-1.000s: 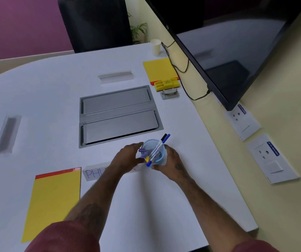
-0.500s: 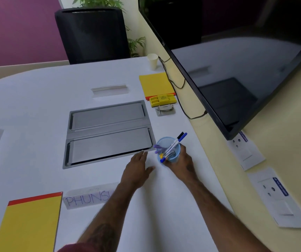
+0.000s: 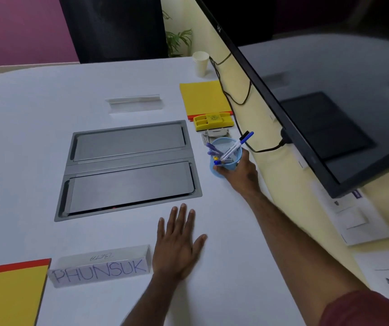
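A light blue mesh pen cup (image 3: pixel 227 164) holding several pens (image 3: pixel 234 145) stands on the white table (image 3: pixel 47 102), right of the grey metal cable hatch (image 3: pixel 127 168). My right hand (image 3: pixel 241 174) grips the cup from its near right side, fingers curled round it. My left hand (image 3: pixel 179 243) lies flat on the table with straight, spread fingers, just right of a clear name plate reading PHUNSUK (image 3: pixel 102 269). It holds nothing.
A yellow organiser (image 3: pixel 212 121) and yellow pad (image 3: pixel 204 97) sit beyond the cup, with a paper cup (image 3: pixel 200 63) further back. A large dark screen (image 3: pixel 318 102) with cables hangs along the right wall. Another yellow pad (image 3: pixel 8 297) lies at the near left. A black chair (image 3: pixel 113 29) stands behind.
My right hand has carried the pen cup away from me and to the right, past the hatch corner. My left hand let go of it and settled flat on the table.
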The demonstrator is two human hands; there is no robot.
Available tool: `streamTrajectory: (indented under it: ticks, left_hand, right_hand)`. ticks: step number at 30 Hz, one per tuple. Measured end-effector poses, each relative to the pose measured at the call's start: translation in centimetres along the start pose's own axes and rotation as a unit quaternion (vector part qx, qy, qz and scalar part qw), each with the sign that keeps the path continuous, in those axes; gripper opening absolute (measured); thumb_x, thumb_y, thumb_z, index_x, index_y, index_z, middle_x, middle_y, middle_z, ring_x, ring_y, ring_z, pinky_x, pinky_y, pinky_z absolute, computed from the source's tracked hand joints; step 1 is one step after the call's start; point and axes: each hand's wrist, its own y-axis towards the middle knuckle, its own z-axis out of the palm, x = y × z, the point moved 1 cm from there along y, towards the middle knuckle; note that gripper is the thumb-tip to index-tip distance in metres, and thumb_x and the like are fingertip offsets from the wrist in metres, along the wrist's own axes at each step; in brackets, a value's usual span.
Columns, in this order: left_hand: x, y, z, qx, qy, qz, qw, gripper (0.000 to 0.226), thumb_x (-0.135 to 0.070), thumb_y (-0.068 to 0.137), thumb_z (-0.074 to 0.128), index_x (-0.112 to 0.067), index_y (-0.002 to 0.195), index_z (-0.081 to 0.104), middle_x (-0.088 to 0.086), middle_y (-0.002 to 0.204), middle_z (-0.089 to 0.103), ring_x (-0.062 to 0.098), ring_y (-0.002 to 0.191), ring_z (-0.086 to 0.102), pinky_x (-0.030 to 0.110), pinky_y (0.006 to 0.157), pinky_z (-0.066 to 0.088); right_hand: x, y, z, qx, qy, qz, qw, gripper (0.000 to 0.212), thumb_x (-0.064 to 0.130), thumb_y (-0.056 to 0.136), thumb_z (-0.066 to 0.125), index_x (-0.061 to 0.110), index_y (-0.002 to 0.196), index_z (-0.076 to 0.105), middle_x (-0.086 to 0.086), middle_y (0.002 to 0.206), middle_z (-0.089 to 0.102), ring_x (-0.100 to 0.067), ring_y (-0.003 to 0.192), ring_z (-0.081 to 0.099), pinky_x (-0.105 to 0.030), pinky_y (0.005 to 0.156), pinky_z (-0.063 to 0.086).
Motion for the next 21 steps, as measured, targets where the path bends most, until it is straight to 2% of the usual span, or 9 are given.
streamTrajectory:
  ticks: [3, 7, 13, 21]
  left_hand:
    - [-0.1, -0.1, -0.3, 0.007, 0.0, 0.0, 1.0, 0.07, -0.068, 0.097, 0.007, -0.032, 0.155, -0.009, -0.009, 0.161, -0.023, 0.012, 0.146, -0.027, 0.047, 0.12, -0.006]
    - [-0.2, -0.1, -0.4, 0.006, -0.001, 0.002, 1.0, 0.071, -0.068, 0.097, 0.007, -0.032, 0.155, -0.009, -0.009, 0.161, -0.022, 0.012, 0.147, -0.027, 0.048, 0.12, -0.006]
    - [-0.2, -0.2, -0.5, 0.009, 0.0, 0.001, 1.0, 0.071, -0.069, 0.096, 0.006, -0.032, 0.155, -0.009, -0.008, 0.162, -0.022, 0.012, 0.147, -0.026, 0.048, 0.12, -0.006]
    - [-0.2, -0.2, -0.4, 0.005, -0.006, 0.004, 1.0, 0.071, -0.068, 0.097, 0.007, -0.032, 0.155, -0.009, -0.009, 0.161, -0.023, 0.012, 0.146, -0.027, 0.047, 0.119, -0.007]
  right_hand:
    - [-0.1, 1.2, 0.2, -0.008, 0.031, 0.012, 0.999, 0.092, 0.039, 0.071, 0.086, 0.012, 0.143, 0.035, -0.007, 0.137, 0.057, -0.025, 0.119, 0.059, -0.025, 0.084, 0.05]
    - [0.2, 2.2, 0.0, -0.017, 0.046, 0.015, 0.999, 0.091, 0.035, 0.073, 0.086, 0.01, 0.144, 0.035, -0.006, 0.14, 0.054, -0.022, 0.122, 0.056, -0.02, 0.084, 0.045]
    - [-0.1, 3.3, 0.5, -0.006, 0.071, 0.027, 0.997, 0.091, 0.032, 0.074, 0.085, 0.011, 0.145, 0.033, -0.004, 0.141, 0.054, -0.019, 0.122, 0.056, -0.014, 0.079, 0.045]
    - [-0.2, 3.2, 0.5, 0.008, 0.094, 0.038, 0.995, 0.093, 0.023, 0.076, 0.084, 0.013, 0.149, 0.027, -0.006, 0.142, 0.051, -0.019, 0.123, 0.054, -0.021, 0.087, 0.048]
